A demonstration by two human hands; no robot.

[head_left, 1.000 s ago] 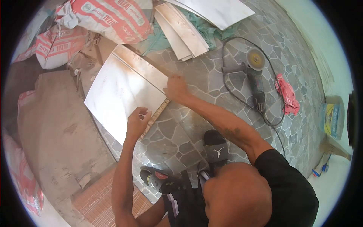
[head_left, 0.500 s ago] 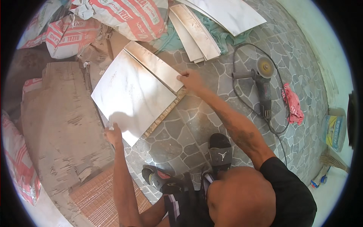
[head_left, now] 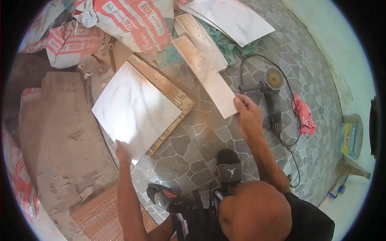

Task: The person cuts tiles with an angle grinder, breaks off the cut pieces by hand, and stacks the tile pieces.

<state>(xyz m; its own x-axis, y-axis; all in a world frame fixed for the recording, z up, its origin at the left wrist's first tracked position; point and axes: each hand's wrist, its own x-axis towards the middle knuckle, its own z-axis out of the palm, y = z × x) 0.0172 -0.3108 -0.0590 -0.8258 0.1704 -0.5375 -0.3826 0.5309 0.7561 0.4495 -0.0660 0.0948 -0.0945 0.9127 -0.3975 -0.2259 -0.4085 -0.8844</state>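
Note:
My right hand [head_left: 249, 114] pinches the near end of a narrow tile strip [head_left: 205, 76], white with brownish dust along it. The strip slants away to the far left, its far end over the edge of a small pile of cut tile strips [head_left: 203, 38]. My left hand [head_left: 123, 153] is closed on the near left edge of a large white marbled tile [head_left: 136, 106]. That tile lies on a dusty tan board [head_left: 177, 94], which shows bare along the tile's far right side. The left fingertips are partly hidden at the tile's edge.
An angle grinder [head_left: 274, 102] with a looping black cord lies right on the stone-patterned floor, beside a pink cloth [head_left: 304, 114]. White tiles [head_left: 233, 18] rest on green cloth at the back. Cement bags [head_left: 128, 22] stand far left, and worn plywood [head_left: 66, 128] covers the left side.
My right hand has lifted the narrow strip off the board and carried it right, away from the large tile. The left hand stays at the large tile's edge.

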